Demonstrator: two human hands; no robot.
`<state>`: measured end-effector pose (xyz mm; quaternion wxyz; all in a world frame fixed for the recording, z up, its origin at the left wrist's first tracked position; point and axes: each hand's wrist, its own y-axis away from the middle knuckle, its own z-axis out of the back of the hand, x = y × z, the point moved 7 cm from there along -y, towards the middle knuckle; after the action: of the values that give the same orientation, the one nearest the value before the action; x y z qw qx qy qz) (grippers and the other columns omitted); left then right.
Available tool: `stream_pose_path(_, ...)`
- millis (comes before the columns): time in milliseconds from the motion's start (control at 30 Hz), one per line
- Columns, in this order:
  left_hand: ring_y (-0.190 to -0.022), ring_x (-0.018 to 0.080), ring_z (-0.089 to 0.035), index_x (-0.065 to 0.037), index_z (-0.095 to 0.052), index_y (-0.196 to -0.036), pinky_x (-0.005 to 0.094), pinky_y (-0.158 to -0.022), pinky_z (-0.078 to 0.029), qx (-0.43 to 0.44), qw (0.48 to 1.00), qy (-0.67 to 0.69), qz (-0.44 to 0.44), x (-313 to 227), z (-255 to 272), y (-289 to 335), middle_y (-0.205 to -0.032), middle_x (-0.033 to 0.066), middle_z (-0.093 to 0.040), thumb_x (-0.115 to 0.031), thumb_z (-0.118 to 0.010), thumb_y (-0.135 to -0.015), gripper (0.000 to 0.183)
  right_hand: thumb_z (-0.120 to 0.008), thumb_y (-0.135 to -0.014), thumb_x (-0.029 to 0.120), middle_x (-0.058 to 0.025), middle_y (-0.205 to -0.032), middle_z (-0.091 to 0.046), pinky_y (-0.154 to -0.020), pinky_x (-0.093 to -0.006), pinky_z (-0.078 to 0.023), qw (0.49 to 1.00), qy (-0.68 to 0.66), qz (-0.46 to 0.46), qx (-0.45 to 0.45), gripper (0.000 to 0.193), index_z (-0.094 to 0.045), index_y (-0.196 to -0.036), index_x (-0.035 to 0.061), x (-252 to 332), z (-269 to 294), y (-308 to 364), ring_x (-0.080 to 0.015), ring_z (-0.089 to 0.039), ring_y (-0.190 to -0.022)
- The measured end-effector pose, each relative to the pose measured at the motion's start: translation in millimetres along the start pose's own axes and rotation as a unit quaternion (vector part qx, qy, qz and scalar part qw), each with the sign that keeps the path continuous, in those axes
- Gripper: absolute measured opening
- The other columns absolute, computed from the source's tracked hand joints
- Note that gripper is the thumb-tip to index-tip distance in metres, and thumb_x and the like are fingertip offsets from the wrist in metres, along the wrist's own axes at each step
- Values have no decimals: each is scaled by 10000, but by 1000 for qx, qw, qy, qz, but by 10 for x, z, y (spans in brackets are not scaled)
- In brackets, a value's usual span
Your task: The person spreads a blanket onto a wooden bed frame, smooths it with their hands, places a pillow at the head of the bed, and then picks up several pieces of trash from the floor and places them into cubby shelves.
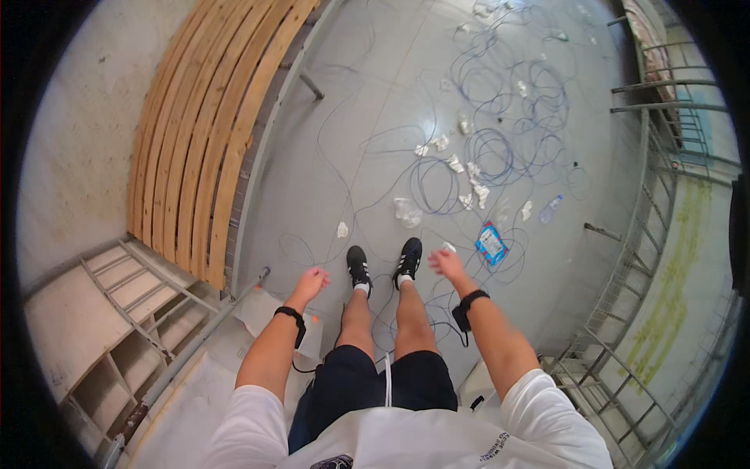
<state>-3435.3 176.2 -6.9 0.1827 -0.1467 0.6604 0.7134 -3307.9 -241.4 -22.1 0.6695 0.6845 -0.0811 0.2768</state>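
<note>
My left hand [312, 282] hangs in the air left of my feet, its fingers curled in; I see nothing in them. Right of my feet is my right hand [447, 264], fingers loosely apart. A white scrap [448, 247] shows just beyond its fingertips; I cannot tell whether they touch it. Black bands with box-like units [461, 314] are strapped round both wrists. Nearest the right hand on the floor is a blue and red package [491, 244]. Beyond my black shoes [409, 256] lies a clear crumpled plastic bag [407, 212].
Loops of thin blue cable [491, 156] sprawl over the grey floor [383, 94] among crumpled white papers [480, 193]. A clear bottle [551, 208] lies to the right. Wooden bed slats [199, 133] flank the left, metal bunk frames [625, 270] the right. Wooden cubbies [105, 383] stand lower left.
</note>
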Motion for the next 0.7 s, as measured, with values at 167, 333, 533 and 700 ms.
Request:
stream_pose_path(167, -804, 204, -638, -30, -654, -966, 337, -700, -496, -86, 974, -210, -2, 516, 59, -1134, -883, 100, -674, -293, -534, -900, 297, -608, -886, 272, -102, -1029, -652, -619, -281, -498, 997, 1, 18, 78, 513, -489, -1301, -5, 254, -552, -1280, -149, -647, -798)
stream_pose_path(333, -1023, 367, -608, -15, -625, -1080, 413, -870, -476, -117, 967, -225, -19, 474, -281, -2278, -1055, 219, -650, -291, -514, -878, 359, -623, -851, 349, -217, -1251, -571, -891, -364, -484, 967, 239, 86, 16, 669, -417, -1341, -57, -227, -368, -2626, -312, -610, -1076)
stream_pose_path(533, -1133, 325, -575, -49, -575, -1242, 369, -957, -434, -76, 986, -145, -14, 1099, -389, -3455, -1168, 223, -618, -235, -539, -836, 448, -619, -832, 376, -236, -1348, -494, -994, -379, -424, 957, 273, 100, 9, 737, -365, -1396, -26, -765, -641, -3269, -343, -514, -1219)
stream_pose_path(700, -1219, 327, -511, -74, -543, -1303, 355, -1031, -377, 3, 974, -224, -20, 1515, -441, -3986, -1274, 241, -549, -262, -597, -789, 550, -671, -793, 312, -246, -1487, -254, -992, -429, -433, 881, 428, 197, -40, 642, -445, -1376, 167, -829, -937, -3266, -390, -475, -1236)
